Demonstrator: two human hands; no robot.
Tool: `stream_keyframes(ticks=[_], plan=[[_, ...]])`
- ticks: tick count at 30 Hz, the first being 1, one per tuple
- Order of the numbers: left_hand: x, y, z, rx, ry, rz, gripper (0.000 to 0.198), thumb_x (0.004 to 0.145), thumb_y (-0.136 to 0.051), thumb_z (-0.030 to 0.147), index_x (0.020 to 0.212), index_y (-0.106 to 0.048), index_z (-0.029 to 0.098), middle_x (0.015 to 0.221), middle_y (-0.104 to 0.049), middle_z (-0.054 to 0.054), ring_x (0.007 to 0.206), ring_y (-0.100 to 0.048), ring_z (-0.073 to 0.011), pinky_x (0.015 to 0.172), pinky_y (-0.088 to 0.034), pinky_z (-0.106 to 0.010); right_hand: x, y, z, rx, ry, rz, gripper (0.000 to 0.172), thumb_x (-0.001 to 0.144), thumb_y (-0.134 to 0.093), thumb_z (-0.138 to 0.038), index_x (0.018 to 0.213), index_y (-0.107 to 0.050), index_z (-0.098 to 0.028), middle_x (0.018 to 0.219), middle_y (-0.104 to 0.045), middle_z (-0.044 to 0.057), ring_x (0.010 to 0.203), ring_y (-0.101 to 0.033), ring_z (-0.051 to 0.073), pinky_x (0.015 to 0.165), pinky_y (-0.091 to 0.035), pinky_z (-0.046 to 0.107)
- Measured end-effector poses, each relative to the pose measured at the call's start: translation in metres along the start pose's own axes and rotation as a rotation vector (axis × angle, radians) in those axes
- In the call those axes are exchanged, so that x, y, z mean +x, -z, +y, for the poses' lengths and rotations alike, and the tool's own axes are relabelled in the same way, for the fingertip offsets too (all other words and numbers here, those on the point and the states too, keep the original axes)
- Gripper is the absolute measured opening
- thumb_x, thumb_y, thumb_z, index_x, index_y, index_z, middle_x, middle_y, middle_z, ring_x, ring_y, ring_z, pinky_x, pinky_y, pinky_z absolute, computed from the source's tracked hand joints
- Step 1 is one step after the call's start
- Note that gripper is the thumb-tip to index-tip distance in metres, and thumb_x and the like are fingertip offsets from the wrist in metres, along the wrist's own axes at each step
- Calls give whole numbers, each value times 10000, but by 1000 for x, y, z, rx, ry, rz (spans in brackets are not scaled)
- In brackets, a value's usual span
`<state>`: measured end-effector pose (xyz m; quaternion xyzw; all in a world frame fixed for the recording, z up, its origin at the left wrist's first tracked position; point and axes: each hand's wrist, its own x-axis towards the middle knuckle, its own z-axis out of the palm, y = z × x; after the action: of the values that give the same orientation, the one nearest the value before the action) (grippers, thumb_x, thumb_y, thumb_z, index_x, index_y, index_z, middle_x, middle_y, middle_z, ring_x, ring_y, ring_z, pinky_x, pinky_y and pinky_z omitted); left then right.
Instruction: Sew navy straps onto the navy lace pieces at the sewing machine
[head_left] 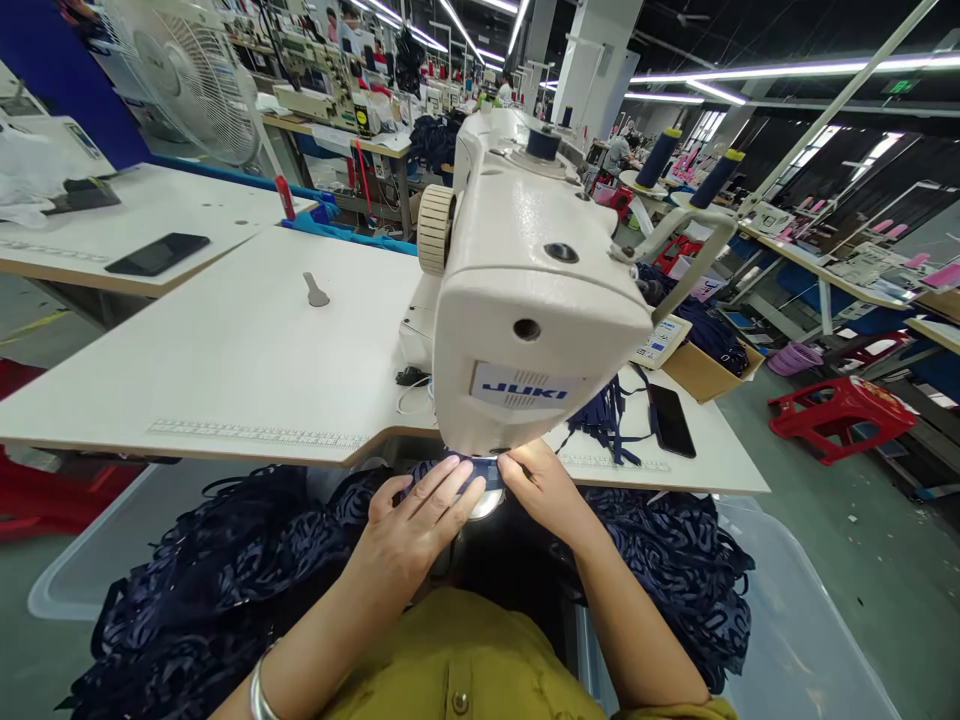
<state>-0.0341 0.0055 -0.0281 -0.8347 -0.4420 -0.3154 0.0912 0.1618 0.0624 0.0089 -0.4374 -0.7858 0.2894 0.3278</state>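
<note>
A cream JUKI sewing machine [525,290] stands on a white table [247,350], its head towards me. Under the head lies a small navy fabric strip [480,468]. My left hand [412,530] lies on it with fingers stretched flat and together. My right hand [544,490] presses the strip's right end, fingers bent and pinched on the fabric. Heaps of navy fabric strips [225,580] fill clear bins on both sides of my lap.
A black phone [670,420] and loose navy strips [604,415] lie right of the machine. Another phone [157,254] lies on the left table, a fan [187,75] behind it. A cardboard box [709,370], red stools [840,410] and other workstations stand to the right.
</note>
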Motion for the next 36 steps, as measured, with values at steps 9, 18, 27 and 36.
stream_keyframes(ticks=[9,18,27,36], plan=[[1,1,3,28,15,1,427,987,-263,165,1308,-522,279,1282,-614,-46,1176,-568,-177,961,-292,-346,-2,-4,1,-37,-8,53,234,925,-423,-202,745,-572,-220,806,-532,18,796,-525,165,709,-451,281],[0,-1,10,73,47,19,437,985,-271,143,1354,-471,268,1301,-601,-37,1186,-558,-170,966,-278,-341,-3,-8,3,-35,-23,95,245,925,-420,-224,716,-547,-220,800,-538,21,801,-531,170,716,-440,283],[4,5,13,37,68,10,428,991,-266,151,1314,-515,280,1296,-606,-28,1171,-567,-173,955,-271,-343,-2,-8,1,-35,-31,84,249,918,-426,-193,690,-526,-212,801,-539,20,789,-525,162,710,-436,276],[5,2,13,77,44,57,397,988,-308,140,1296,-532,248,1275,-621,-36,1155,-577,-163,979,-249,-338,-2,-10,4,0,-33,71,239,918,-426,-189,708,-541,-199,843,-557,32,840,-531,165,745,-435,273]])
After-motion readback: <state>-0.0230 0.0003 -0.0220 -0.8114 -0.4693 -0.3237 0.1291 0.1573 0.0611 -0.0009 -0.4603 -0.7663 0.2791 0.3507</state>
